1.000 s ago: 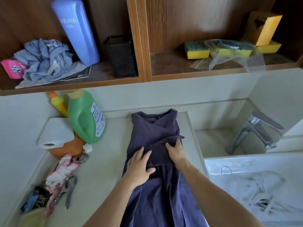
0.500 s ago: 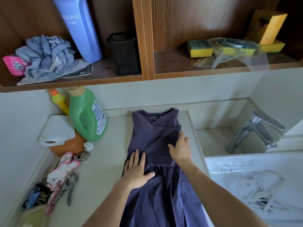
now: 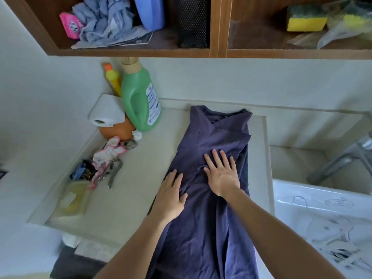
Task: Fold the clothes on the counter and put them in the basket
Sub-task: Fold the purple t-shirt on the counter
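Your right hand (image 3: 222, 175) slides inward, now flat (fingers spread) on folded sleeve of dark purple cotton garment (image 3: 205, 198); your left hand (image 3: 171, 196) presses flat beside it on pale stone counter (image 3: 138, 172).

Home laundry nook: detergent bottle (image 3: 140, 99), sink faucet (image 3: 340, 160), sponge (image 3: 307, 20) shelves.

dark purple garment (image 3: 209, 208) | flat lengthwise on counter (image 3: 141, 178) | sides folded inward
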Available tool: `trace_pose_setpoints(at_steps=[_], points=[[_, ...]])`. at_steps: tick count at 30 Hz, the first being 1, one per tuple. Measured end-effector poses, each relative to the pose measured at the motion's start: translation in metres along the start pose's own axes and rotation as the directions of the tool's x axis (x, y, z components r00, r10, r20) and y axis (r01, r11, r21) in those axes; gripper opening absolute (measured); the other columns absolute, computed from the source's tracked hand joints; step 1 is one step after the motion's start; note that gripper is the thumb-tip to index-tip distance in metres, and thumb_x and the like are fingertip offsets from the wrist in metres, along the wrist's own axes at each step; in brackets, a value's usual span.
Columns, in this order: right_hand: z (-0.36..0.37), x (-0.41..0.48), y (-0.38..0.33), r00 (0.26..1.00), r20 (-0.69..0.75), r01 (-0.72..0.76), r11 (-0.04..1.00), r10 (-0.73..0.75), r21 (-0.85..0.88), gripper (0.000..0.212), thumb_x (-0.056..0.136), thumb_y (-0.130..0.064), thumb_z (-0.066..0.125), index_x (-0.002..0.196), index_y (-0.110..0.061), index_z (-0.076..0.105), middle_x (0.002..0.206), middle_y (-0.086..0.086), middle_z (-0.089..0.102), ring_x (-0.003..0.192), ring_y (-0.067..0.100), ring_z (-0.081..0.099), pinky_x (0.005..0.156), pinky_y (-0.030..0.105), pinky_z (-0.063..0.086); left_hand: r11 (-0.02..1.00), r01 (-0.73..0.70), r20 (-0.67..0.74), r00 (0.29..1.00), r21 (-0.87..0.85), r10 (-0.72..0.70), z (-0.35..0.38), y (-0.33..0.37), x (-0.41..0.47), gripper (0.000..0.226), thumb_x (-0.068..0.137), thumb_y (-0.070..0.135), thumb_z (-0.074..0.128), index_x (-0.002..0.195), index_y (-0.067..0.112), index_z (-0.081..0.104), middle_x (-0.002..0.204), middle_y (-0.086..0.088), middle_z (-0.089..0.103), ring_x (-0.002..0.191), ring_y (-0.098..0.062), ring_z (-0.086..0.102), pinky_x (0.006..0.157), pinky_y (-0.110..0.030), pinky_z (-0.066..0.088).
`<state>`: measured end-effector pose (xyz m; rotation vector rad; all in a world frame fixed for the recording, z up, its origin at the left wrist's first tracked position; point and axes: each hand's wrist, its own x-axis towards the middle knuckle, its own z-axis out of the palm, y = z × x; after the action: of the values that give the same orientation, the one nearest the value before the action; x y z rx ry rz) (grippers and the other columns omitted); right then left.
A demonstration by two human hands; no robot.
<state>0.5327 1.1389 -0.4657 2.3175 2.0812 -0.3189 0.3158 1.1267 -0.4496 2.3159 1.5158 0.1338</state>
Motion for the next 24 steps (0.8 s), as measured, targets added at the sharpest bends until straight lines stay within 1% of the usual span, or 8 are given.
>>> trace_pose_setpoints(at_steps=[5, 8, 10, 12, 13, 16, 19, 24], points=[[-0.006, 0.014, -0.004, 0.995, 0.091, -0.031, 0.999, 0.031, -0.009, 0.058, 0.104, -0.05, 0.005, 0.157, -0.032, -0.008, 0.165, -0.001, -0.016, 0.151, 0.025, -0.016, 0.122, 0.05, -0.008, 0.997, 0.067, -0.04, 0.997, -0.022, -0.068, 0.001, -0.005, -0.04, 0.058, 0.097, 0.025, 0.053, 0.151, 0.016, 0.034, 0.161, -0.006, 0.023, 0.148, -0.026, 0.024, 0.119, -0.035, 0.027], [-0.005, -0.007, -0.026, 0.996, 0.036, -0.082, 0.996, 0.081, 0.019, 0.061, 0.106, -0.04, 0.025, 0.158, -0.021, 0.0, 0.165, 0.013, -0.008, 0.152, 0.032, -0.007, 0.121, 0.053, -0.001, 0.996, 0.092, -0.112, 0.989, -0.008, -0.093, 0.001, -0.01, -0.066, 0.045, 0.089, 0.025, 0.063, 0.132, 0.018, 0.052, 0.137, -0.004, 0.046, 0.123, -0.03, 0.047, 0.102, -0.039, 0.044], [0.0, -0.044, -0.052, 0.988, -0.154, -0.007, 0.992, 0.026, 0.126, 0.061, 0.098, -0.027, 0.049, 0.153, -0.014, 0.027, 0.158, 0.021, 0.022, 0.146, 0.038, 0.022, 0.117, 0.053, 0.021, 0.991, 0.134, -0.137, 0.981, -0.009, -0.134, -0.002, -0.013, -0.083, 0.038, 0.085, 0.028, 0.066, 0.121, 0.022, 0.053, 0.122, -0.002, 0.051, 0.109, -0.029, 0.053, 0.091, -0.039, 0.047], [0.012, -0.09, -0.079, 0.954, -0.298, 0.093, 0.931, 0.018, 0.352, 0.043, 0.092, -0.017, 0.056, 0.134, -0.013, 0.052, 0.129, 0.013, 0.054, 0.117, 0.035, 0.054, 0.093, 0.047, 0.047, 0.987, 0.159, -0.14, 0.977, -0.035, -0.162, -0.004, -0.018, -0.101, 0.035, 0.086, 0.033, 0.066, 0.115, 0.022, 0.051, 0.115, -0.001, 0.054, 0.102, -0.028, 0.059, 0.086, -0.039, 0.049], [0.015, -0.114, -0.093, 0.957, -0.287, 0.098, 0.867, 0.053, 0.489, 0.033, 0.093, -0.015, 0.054, 0.126, -0.014, 0.056, 0.114, 0.007, 0.06, 0.102, 0.032, 0.06, 0.082, 0.044, 0.051, 0.986, 0.161, -0.136, 0.977, -0.052, -0.166, -0.005, -0.021, -0.113, 0.035, 0.086, 0.034, 0.066, 0.114, 0.022, 0.05, 0.114, -0.001, 0.056, 0.101, -0.027, 0.061, 0.085, -0.039, 0.05], [0.018, -0.168, -0.133, 0.986, 0.016, -0.115, 0.616, 0.165, 0.779, 0.012, 0.098, -0.02, 0.048, 0.106, -0.015, 0.056, 0.083, 0.001, 0.069, 0.07, 0.023, 0.067, 0.065, 0.041, 0.058, 0.99, 0.12, -0.122, 0.984, -0.068, -0.128, -0.001, -0.028, -0.147, 0.033, 0.089, 0.038, 0.063, 0.112, 0.02, 0.05, 0.111, 0.0, 0.061, 0.101, -0.026, 0.064, 0.083, -0.037, 0.049], [0.009, -0.194, -0.166, 0.925, 0.331, -0.379, 0.423, 0.185, 0.823, 0.03, 0.099, -0.03, 0.049, 0.093, -0.004, 0.063, 0.078, 0.011, 0.074, 0.06, 0.025, 0.072, 0.058, 0.038, 0.061, 0.992, 0.078, -0.113, 0.99, -0.1, -0.089, -0.001, -0.032, -0.177, 0.03, 0.087, 0.04, 0.064, 0.103, 0.021, 0.047, 0.101, 0.003, 0.064, 0.094, -0.026, 0.065, 0.074, -0.037, 0.049], [0.009, -0.218, -0.187, 0.913, 0.32, -0.403, 0.425, 0.255, 0.81, 0.036, 0.096, -0.041, 0.051, 0.094, -0.009, 0.067, 0.085, 0.005, 0.076, 0.071, 0.019, 0.074, 0.066, 0.04, 0.063, 0.99, 0.105, -0.038, 0.993, -0.089, -0.109, 0.002, -0.041, -0.223, 0.027, 0.094, 0.03, 0.057, 0.112, 0.02, 0.04, 0.099, 0.0, 0.068, 0.09, -0.024, 0.067, 0.069, -0.035, 0.051]])
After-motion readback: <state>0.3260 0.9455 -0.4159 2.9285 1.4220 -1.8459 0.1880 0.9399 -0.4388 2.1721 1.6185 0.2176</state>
